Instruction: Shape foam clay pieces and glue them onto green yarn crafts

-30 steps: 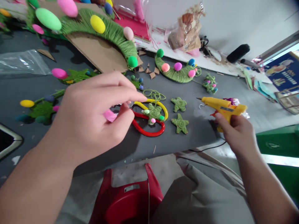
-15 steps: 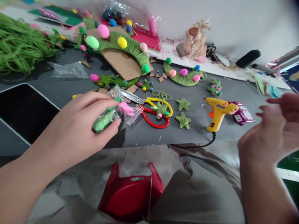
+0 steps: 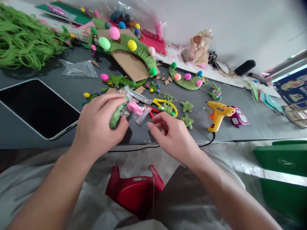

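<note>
My left hand (image 3: 96, 121) curls over a soft green lump (image 3: 115, 118) in clear plastic, thumb and fingers around it; the palm hides part of it. Just right of it lies a pink lump (image 3: 135, 108) in a clear bag. My right hand (image 3: 171, 134) hovers over the red handle of the scissors (image 3: 177, 110), its fingers loosely bent, thumb and forefinger apart, nothing visible between them. A green yarn star with small balls sits on the scissors, partly covered. Two plain yarn stars (image 3: 186, 106) lie to the right. Farther right rests a yellow glue gun (image 3: 218, 111).
A tablet (image 3: 38, 108) lies at left, below a heap of green yarn (image 3: 26, 38). Yarn-wrapped crescents (image 3: 141, 54) with coloured balls and cardboard scraps are behind. A purple packet (image 3: 238, 116) touches the glue gun's area. A black cord runs along the table's front edge.
My right hand put down the glue gun, withdrew right, then came left over the scissors. My left hand lowered from above the table onto the green lump. The view has shifted too.
</note>
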`<act>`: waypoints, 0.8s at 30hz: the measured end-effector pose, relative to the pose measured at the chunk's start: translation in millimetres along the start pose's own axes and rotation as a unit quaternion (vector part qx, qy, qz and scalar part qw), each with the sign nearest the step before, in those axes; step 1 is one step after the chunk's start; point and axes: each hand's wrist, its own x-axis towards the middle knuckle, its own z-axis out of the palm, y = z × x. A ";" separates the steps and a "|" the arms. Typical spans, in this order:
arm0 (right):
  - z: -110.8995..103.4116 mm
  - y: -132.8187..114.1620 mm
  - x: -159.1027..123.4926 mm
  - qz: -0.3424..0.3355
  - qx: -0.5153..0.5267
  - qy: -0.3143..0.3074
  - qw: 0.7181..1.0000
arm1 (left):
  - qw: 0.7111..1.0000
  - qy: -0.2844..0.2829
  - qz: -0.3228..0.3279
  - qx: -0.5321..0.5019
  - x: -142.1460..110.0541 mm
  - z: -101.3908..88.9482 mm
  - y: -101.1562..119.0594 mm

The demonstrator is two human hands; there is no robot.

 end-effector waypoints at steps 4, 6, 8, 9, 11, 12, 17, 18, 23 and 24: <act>18.2 -9.4 12.2 0.047 -0.005 -0.005 0.999 | 0.999 0.021 -0.023 -0.017 -5.0 1.1 -5.0; 25.7 -9.8 16.7 0.058 0.019 0.001 0.998 | 0.999 0.021 -0.021 -0.030 -6.0 -0.6 -8.7; 31.3 -8.6 19.2 0.067 0.060 0.008 0.996 | 0.999 0.017 -0.022 -0.026 -7.0 -2.5 -11.6; 33.4 -7.7 19.6 0.070 0.081 0.012 0.994 | 1.000 0.012 -0.023 -0.017 -7.6 -3.2 -12.5; 36.2 -5.5 18.8 0.069 0.113 0.015 0.991 | 1.000 0.006 -0.024 0.002 -8.8 -4.0 -13.3; 36.9 -4.4 17.9 0.064 0.123 0.016 0.990 | 1.000 0.009 -0.023 0.007 -9.3 -4.0 -13.3; 37.7 -0.1 13.8 0.056 0.158 0.012 0.986 | 1.000 -0.004 -0.005 0.019 -9.8 -1.6 -11.6; 37.8 0.2 13.5 0.059 0.163 0.011 0.985 | 1.000 -0.007 -0.002 0.022 -9.8 -0.9 -11.2; 39.0 0.8 14.6 0.059 0.171 0.004 0.984 | 1.000 -0.004 -0.002 0.021 -10.4 1.7 -9.4; 39.2 1.0 14.9 0.057 0.171 0.004 0.984 | 1.000 0.000 -0.010 0.023 -10.5 1.9 -9.4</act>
